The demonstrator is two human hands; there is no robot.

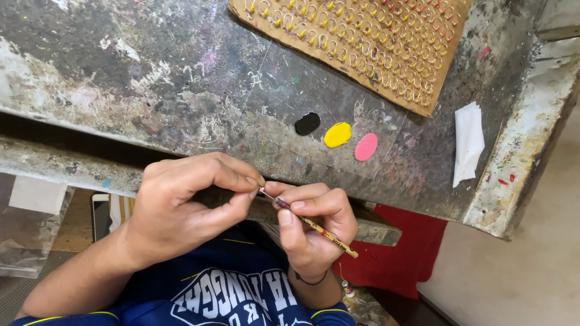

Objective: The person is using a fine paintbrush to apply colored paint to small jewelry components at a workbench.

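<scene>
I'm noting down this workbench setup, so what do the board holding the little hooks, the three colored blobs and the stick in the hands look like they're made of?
The board looks like brown cardboard, matte with a rough edge. The three blobs, black, yellow and pink, look like wet glossy paint, though soft putty is possible. The stick, pinched by the left hand and right hand, seems thin painted wood.

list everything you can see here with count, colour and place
paint blobs: 3, black, yellow, pink, in a row mid-table
cardboard sheet: 1, brown, studded with many small metal hooks, top of table
folded paper: 1, white, right side of table
table: 1, grey, paint-stained
red cloth: 1, below table edge
thin brush: 1, yellowish handle, in right hand
left hand: pinching at the brush tip
right hand: gripping the brush
</scene>
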